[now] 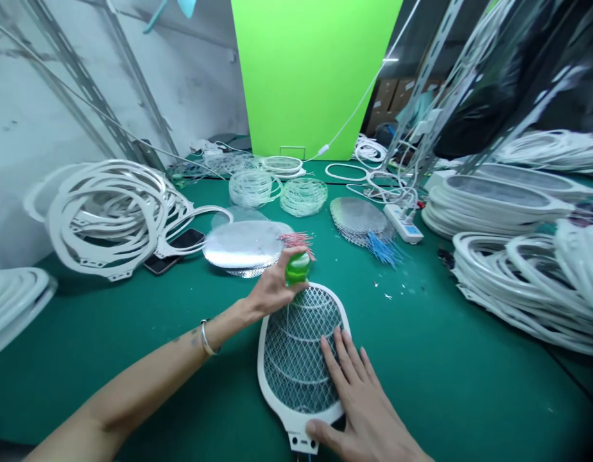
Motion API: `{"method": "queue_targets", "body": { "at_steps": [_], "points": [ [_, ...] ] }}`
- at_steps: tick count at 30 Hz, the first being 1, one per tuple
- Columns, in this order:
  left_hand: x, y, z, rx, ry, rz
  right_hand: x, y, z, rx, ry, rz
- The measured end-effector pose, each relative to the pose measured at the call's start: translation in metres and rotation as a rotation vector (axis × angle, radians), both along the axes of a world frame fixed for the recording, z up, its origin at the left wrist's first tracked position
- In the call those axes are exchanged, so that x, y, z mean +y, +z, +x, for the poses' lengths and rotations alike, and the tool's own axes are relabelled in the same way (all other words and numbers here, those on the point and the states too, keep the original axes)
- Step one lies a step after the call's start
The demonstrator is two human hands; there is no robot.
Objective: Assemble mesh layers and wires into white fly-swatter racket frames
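Observation:
My left hand (pixel 272 290) pinches a small translucent green bottle or cap (pixel 297 267) in its fingertips, just above the top rim of a white electric fly-swatter racket (pixel 303 308). The racket lies flat on the green work mat (pixel 436 385), with layered wire mesh in its oval head. My right hand (pixel 359 404) rests on the mesh with its fingers spread and its thumb near the racket's neck. The neck's end shows short wires, partly hidden by that hand. A silver bangle circles my left wrist.
Piles of white racket frames lie at left and right. Silver mesh discs with red and blue wires lie ahead, near coiled frames. Several other items stand nearby: phones (pixel 174 251), a white power strip (pixel 403 224), metal shelving and a green backdrop (pixel 313 70).

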State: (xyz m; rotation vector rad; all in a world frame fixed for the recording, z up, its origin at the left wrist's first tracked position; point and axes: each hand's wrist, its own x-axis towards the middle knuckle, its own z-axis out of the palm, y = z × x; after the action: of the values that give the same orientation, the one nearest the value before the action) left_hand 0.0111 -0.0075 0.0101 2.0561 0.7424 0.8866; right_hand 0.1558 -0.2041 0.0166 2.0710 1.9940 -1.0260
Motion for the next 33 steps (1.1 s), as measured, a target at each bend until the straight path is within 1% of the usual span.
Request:
{"method": "queue_targets", "body": {
  "at_steps": [2, 3, 6, 8, 10, 12, 14, 16, 17, 19, 21, 23, 25, 27, 30, 32, 33],
  "points": [
    [0.002, -0.001, 0.015, -0.082, -0.026, 0.037, 0.001, 0.003, -0.001, 0.013, -0.007, -0.011],
    [0.003, -0.001, 0.023, -0.086, -0.046, 0.042, 0.001, 0.004, -0.001, 0.015, -0.012, -0.012],
    [0.004, -0.002, 0.04, 0.041, -0.088, -0.041, 0.002, 0.005, 0.0, 0.022, -0.004, -0.017],
    [0.001, 0.001, 0.047, 0.06, -0.08, -0.114, 0.002, 0.004, 0.001, 0.035, 0.009, -0.022],
    [-0.005, 0.005, 0.052, -0.032, -0.079, -0.115, 0.001, 0.002, 0.002, 0.049, 0.019, -0.016],
    [-0.013, 0.007, 0.055, -0.09, -0.132, -0.047, 0.0, 0.001, 0.002, 0.053, 0.018, 0.01],
    [-0.019, 0.007, 0.059, -0.024, -0.204, 0.005, -0.001, 0.0, 0.002, 0.052, 0.016, 0.038],
    [-0.023, 0.007, 0.063, 0.064, -0.245, -0.026, -0.001, 0.001, 0.002, 0.058, 0.014, 0.045],
    [-0.025, 0.007, 0.064, 0.063, -0.245, -0.061, -0.001, 0.001, 0.002, 0.064, 0.013, 0.039],
    [-0.027, 0.009, 0.067, -0.015, -0.229, -0.1, 0.0, 0.001, 0.002, 0.077, 0.007, 0.029],
    [-0.031, 0.009, 0.068, -0.068, -0.252, -0.058, 0.001, 0.002, 0.002, 0.081, -0.001, 0.031],
    [-0.036, 0.008, 0.069, -0.001, -0.306, 0.001, 0.001, 0.002, 0.002, 0.081, -0.007, 0.038],
    [-0.039, 0.006, 0.069, 0.095, -0.347, -0.018, 0.0, 0.002, 0.002, 0.084, -0.003, 0.047],
    [-0.04, 0.005, 0.069, 0.059, -0.319, -0.134, -0.003, 0.0, 0.003, 0.09, 0.016, 0.084],
    [-0.039, 0.011, 0.061, -0.171, -0.196, -0.318, -0.005, -0.002, 0.012, 0.105, 0.071, 0.214],
    [-0.04, 0.017, 0.048, -0.277, -0.115, -0.357, 0.0, -0.002, 0.025, 0.113, 0.121, 0.296],
    [-0.042, 0.019, 0.041, -0.297, -0.098, -0.362, 0.006, -0.002, 0.034, 0.117, 0.149, 0.326]
  ]
}}
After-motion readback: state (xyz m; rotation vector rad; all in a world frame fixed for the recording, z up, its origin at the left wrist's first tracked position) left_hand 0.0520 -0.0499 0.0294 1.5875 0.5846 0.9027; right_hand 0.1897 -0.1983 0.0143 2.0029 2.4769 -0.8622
